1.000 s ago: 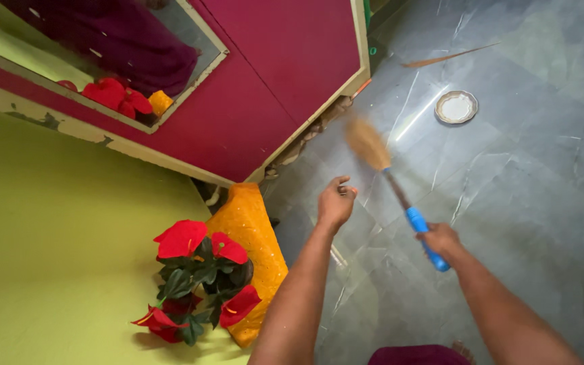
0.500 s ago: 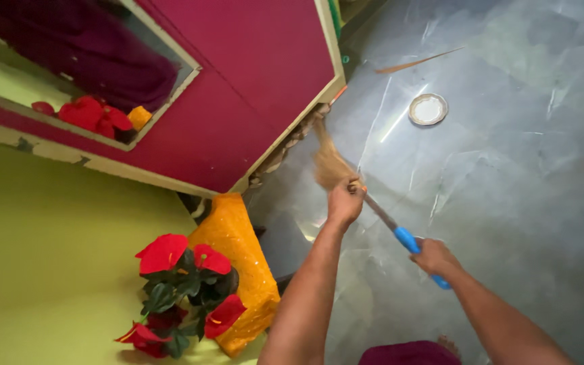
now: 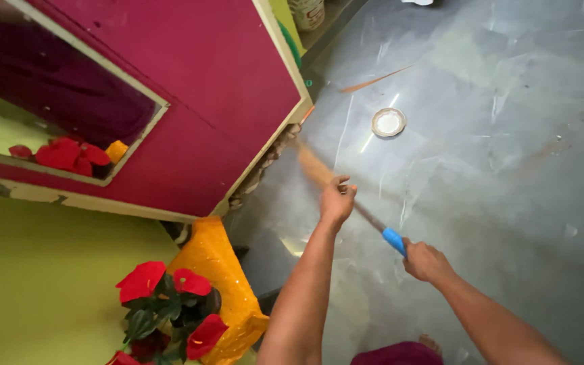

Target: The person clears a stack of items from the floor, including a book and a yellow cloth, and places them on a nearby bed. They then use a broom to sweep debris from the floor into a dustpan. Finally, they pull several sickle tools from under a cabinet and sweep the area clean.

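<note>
Right now I see my right hand (image 3: 426, 260) wrapped tight around the blue grip of a broom (image 3: 366, 216), low on the handle. My left hand (image 3: 336, 201) is held out further up the shaft, fingers curled loosely; it sits right over the handle, but I cannot tell whether it truly grips it or only rests against it. The broom runs up and to the left from my right hand, and its straw head is a blur pressed close to the bottom edge of the maroon cupboard (image 3: 190, 88), where that edge meets the grey floor (image 3: 508, 169). A small round metal plate (image 3: 388, 122) lies on the floor a little beyond the broom head, with a thin stick (image 3: 373, 81) past it. Beside my left arm stands an orange cloth-covered stand (image 3: 224, 284) touching a plant with red flowers (image 3: 163, 304), against the yellow-green wall (image 3: 49, 270).
</note>
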